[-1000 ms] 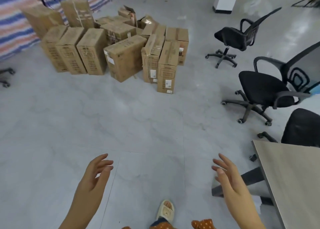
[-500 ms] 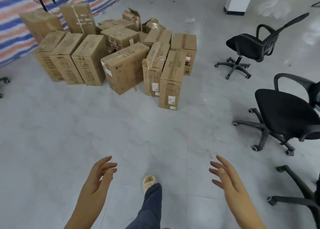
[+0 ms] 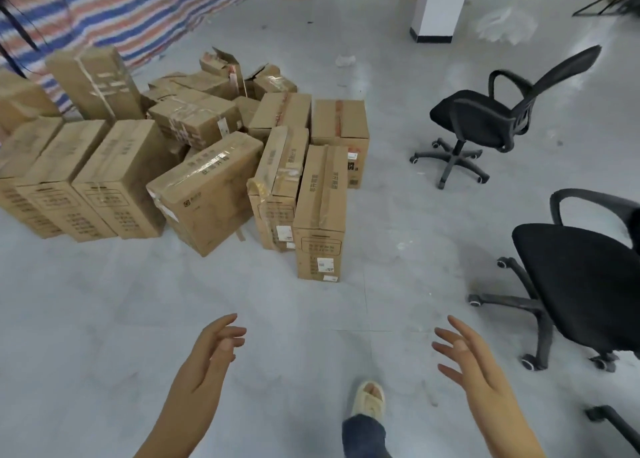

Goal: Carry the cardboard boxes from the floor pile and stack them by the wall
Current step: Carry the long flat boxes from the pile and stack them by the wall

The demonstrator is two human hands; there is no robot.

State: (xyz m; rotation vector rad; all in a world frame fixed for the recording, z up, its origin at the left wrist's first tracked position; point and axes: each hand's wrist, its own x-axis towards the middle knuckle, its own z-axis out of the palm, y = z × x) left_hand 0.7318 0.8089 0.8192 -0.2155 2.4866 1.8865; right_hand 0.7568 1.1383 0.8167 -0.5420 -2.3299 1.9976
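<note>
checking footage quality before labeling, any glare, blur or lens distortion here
Head view: wide-angle bending stretches the near office chair at the right edge; window glare washes the floor beside the white pillar; box print is soft, unreadable; both hands, left hand and right hand, show only mild blur.

Matt brown cardboard boxes (image 3: pixel 207 167), sealed with glossy tape, stand on smooth, faintly shiny floor (image 3: pixel 104 319).
</note>
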